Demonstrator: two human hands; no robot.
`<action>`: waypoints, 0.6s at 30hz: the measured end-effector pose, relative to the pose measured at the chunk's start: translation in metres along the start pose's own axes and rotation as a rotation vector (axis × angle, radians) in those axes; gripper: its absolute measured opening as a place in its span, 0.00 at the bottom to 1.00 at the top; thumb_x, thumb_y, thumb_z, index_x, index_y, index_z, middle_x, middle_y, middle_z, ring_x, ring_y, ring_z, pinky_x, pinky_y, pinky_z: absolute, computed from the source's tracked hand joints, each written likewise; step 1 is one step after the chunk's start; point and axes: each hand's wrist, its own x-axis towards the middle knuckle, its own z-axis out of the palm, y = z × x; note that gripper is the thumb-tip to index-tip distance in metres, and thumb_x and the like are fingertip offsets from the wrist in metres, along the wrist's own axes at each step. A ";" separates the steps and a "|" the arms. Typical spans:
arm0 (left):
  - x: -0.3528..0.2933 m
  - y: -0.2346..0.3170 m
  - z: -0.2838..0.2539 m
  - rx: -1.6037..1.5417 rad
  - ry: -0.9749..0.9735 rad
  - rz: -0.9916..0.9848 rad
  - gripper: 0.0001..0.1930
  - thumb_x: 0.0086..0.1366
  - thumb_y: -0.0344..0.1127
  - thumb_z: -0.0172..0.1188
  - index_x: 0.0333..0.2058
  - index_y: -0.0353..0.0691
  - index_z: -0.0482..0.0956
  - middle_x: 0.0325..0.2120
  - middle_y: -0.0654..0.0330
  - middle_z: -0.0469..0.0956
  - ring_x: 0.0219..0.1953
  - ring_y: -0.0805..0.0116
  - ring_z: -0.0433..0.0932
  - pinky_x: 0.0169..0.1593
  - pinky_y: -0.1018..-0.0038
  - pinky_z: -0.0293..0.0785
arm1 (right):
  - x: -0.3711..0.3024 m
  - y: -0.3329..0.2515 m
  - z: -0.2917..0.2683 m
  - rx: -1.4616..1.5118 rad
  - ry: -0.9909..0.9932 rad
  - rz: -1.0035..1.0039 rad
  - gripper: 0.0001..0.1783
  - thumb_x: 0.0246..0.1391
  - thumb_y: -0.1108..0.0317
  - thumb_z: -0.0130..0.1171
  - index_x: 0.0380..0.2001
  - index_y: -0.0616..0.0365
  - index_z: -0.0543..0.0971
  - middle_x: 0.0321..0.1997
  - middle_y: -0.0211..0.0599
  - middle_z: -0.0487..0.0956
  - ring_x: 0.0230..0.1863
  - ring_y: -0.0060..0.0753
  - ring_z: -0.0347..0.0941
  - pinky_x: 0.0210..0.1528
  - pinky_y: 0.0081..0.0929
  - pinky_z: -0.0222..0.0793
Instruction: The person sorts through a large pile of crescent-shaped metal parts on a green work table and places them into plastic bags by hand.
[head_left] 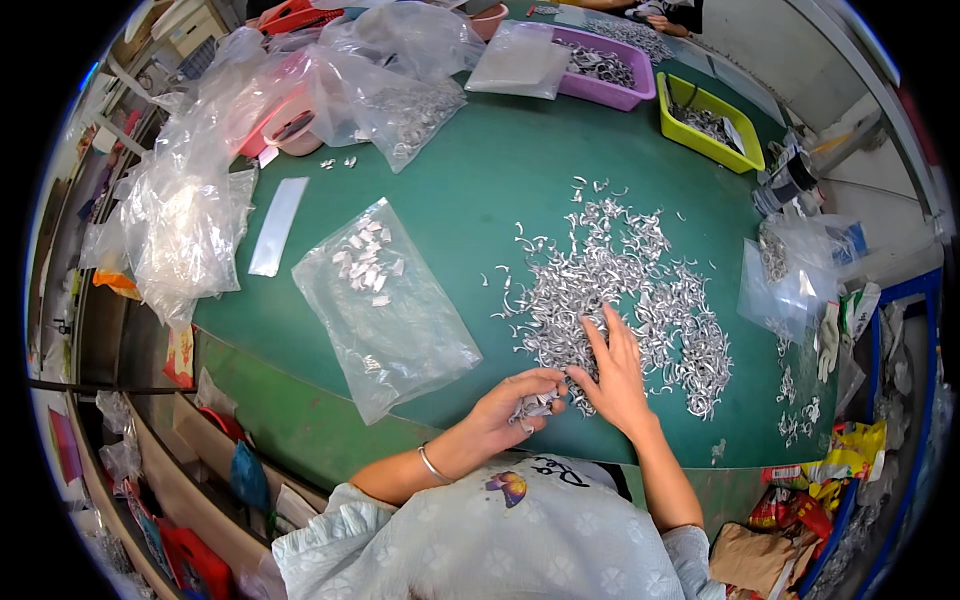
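A wide heap of small curved silvery metal pieces (565, 290) is spread over the green table (440, 190). At the heap's near edge, my left hand (495, 415) is curled around a small bunch of these metal pieces (537, 404). My right hand (620, 385) reaches onto the heap with its fingers stretched and spread, the fingertips among the pieces. Nothing shows gripped in it, though what lies beneath the fingers is hidden. To the left, a flat clear plastic bag (395, 335) has a small cluster of pale pieces (368, 258) at its far end.
Crumpled clear bags (185, 235) and a pink basin (292, 120) crowd the far left, near a translucent strip (278, 226). A purple tray (610, 92) and a yellow-green tray (710, 140) of metal parts stand far right. Another person's hand (660, 22) shows beyond.
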 end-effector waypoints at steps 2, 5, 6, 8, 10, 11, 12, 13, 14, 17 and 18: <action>0.005 -0.006 0.000 0.022 0.045 0.025 0.09 0.63 0.27 0.56 0.43 0.39 0.75 0.36 0.59 0.76 0.34 0.69 0.75 0.20 0.83 0.63 | -0.009 0.000 -0.006 0.067 -0.038 -0.043 0.33 0.51 0.60 0.64 0.59 0.58 0.68 0.70 0.55 0.52 0.69 0.61 0.50 0.68 0.51 0.47; 0.007 -0.010 0.007 0.070 0.090 0.053 0.09 0.63 0.27 0.57 0.42 0.39 0.75 0.36 0.58 0.75 0.33 0.69 0.73 0.20 0.84 0.63 | -0.027 0.005 -0.014 0.125 -0.096 -0.062 0.31 0.50 0.63 0.65 0.57 0.56 0.70 0.70 0.49 0.54 0.69 0.56 0.52 0.67 0.46 0.51; 0.007 -0.013 0.006 0.073 0.073 0.052 0.09 0.63 0.28 0.57 0.42 0.39 0.75 0.35 0.58 0.75 0.32 0.70 0.72 0.20 0.84 0.63 | -0.031 0.006 -0.018 0.137 -0.123 -0.070 0.30 0.50 0.64 0.65 0.57 0.55 0.71 0.70 0.47 0.55 0.69 0.54 0.53 0.67 0.45 0.52; 0.008 -0.016 0.006 0.100 0.047 0.041 0.09 0.64 0.29 0.58 0.43 0.39 0.75 0.35 0.58 0.75 0.31 0.72 0.71 0.20 0.84 0.62 | -0.033 0.014 -0.027 0.325 -0.019 0.005 0.20 0.49 0.69 0.64 0.47 0.59 0.78 0.58 0.45 0.71 0.62 0.49 0.64 0.63 0.39 0.60; 0.010 -0.021 0.009 0.155 0.030 0.010 0.08 0.65 0.31 0.58 0.42 0.40 0.75 0.35 0.59 0.75 0.30 0.74 0.70 0.20 0.85 0.61 | -0.034 0.031 -0.038 0.543 0.057 0.161 0.14 0.49 0.72 0.64 0.41 0.61 0.80 0.49 0.44 0.78 0.57 0.47 0.70 0.59 0.36 0.64; 0.011 -0.023 0.009 0.150 0.012 -0.002 0.08 0.65 0.31 0.57 0.42 0.40 0.76 0.35 0.60 0.74 0.30 0.74 0.69 0.20 0.85 0.60 | -0.026 0.035 -0.043 0.352 0.232 0.083 0.10 0.48 0.76 0.62 0.37 0.62 0.81 0.38 0.43 0.81 0.47 0.45 0.74 0.53 0.35 0.67; 0.013 -0.026 0.010 0.148 -0.009 -0.019 0.07 0.65 0.31 0.57 0.42 0.40 0.76 0.35 0.60 0.74 0.29 0.75 0.69 0.20 0.86 0.60 | -0.019 0.048 -0.046 0.196 0.281 0.013 0.12 0.47 0.78 0.61 0.38 0.61 0.81 0.39 0.41 0.80 0.44 0.43 0.72 0.50 0.34 0.67; 0.014 -0.028 0.010 0.146 -0.028 -0.031 0.07 0.65 0.32 0.57 0.42 0.41 0.76 0.35 0.60 0.74 0.29 0.76 0.68 0.20 0.86 0.59 | -0.012 0.060 -0.048 0.095 0.251 -0.004 0.12 0.47 0.79 0.60 0.38 0.60 0.81 0.42 0.40 0.79 0.46 0.42 0.71 0.51 0.34 0.65; 0.015 -0.031 0.011 0.149 -0.027 -0.039 0.07 0.65 0.32 0.57 0.42 0.41 0.76 0.35 0.60 0.74 0.29 0.76 0.68 0.20 0.86 0.59 | -0.006 0.070 -0.049 -0.006 0.219 -0.019 0.13 0.46 0.79 0.59 0.38 0.60 0.82 0.45 0.38 0.77 0.48 0.42 0.69 0.52 0.34 0.64; 0.018 -0.034 0.015 0.161 -0.026 -0.055 0.07 0.66 0.33 0.57 0.41 0.42 0.76 0.35 0.61 0.74 0.29 0.76 0.68 0.20 0.86 0.58 | 0.003 0.087 -0.041 -0.224 0.153 -0.081 0.12 0.46 0.78 0.59 0.36 0.59 0.82 0.51 0.36 0.74 0.53 0.43 0.65 0.57 0.39 0.59; 0.017 -0.035 0.016 0.167 -0.019 -0.053 0.06 0.66 0.33 0.57 0.41 0.41 0.76 0.35 0.61 0.74 0.29 0.76 0.68 0.20 0.86 0.58 | 0.006 0.086 -0.042 -0.258 0.143 -0.100 0.11 0.46 0.78 0.59 0.36 0.58 0.81 0.52 0.36 0.73 0.54 0.43 0.65 0.57 0.42 0.58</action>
